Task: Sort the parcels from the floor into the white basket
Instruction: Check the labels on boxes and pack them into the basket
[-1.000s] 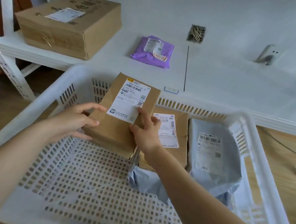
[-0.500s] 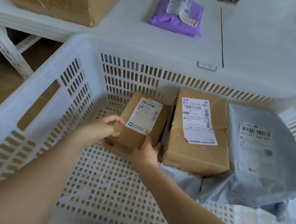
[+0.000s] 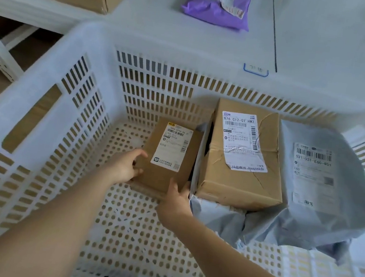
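Small brown parcel (image 3: pixel 169 157) sits on floor of white basket (image 3: pixel 44 87), label up. Left hand (image 3: pixel 124 168) grips its left side; right hand (image 3: pixel 174 199) grips its near right corner. Larger brown parcel (image 3: pixel 242 155) just right of hands, grey mailer (image 3: pixel 319 184) beyond.

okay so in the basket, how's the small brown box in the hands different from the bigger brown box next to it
The small box is lower and narrower than the bigger box. The left hand and right hand grip the small box; nothing touches the bigger one. The small box sits on the white basket floor; the bigger box rests on grey mailer bags. Both are brown cardboard with white labels facing up.
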The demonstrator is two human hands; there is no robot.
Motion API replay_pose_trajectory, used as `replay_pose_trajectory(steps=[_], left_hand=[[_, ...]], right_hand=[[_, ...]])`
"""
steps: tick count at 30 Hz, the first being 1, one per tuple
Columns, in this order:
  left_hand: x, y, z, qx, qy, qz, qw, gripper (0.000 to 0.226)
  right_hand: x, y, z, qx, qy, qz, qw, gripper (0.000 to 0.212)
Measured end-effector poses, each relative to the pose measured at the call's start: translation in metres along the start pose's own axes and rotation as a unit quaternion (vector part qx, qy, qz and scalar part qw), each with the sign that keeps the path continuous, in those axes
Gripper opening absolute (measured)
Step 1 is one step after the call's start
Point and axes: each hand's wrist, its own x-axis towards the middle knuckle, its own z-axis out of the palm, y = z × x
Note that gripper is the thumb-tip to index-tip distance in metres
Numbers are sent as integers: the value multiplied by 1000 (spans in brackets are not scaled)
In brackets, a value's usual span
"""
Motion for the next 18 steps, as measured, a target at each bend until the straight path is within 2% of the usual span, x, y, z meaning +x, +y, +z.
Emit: replay_pose_trajectory(steps=[4, 9, 14, 18], left_hand=[[-16, 15, -14, 7, 5, -9, 1000, 44], [-50, 44, -38, 26, 20, -8, 999, 27], [-95, 80, -55, 52, 9, 7, 999, 20], [-126, 122, -67, 73, 13, 36, 997, 11]], right_hand=[[-25, 3, -10, -47, -31, -36, 998, 64], [-61, 4, -36, -118, -30, -56, 991, 38], [-100, 21, -72, -137, 5, -62, 989, 35], [-128, 44, -105, -157, 65, -65, 983, 33]])
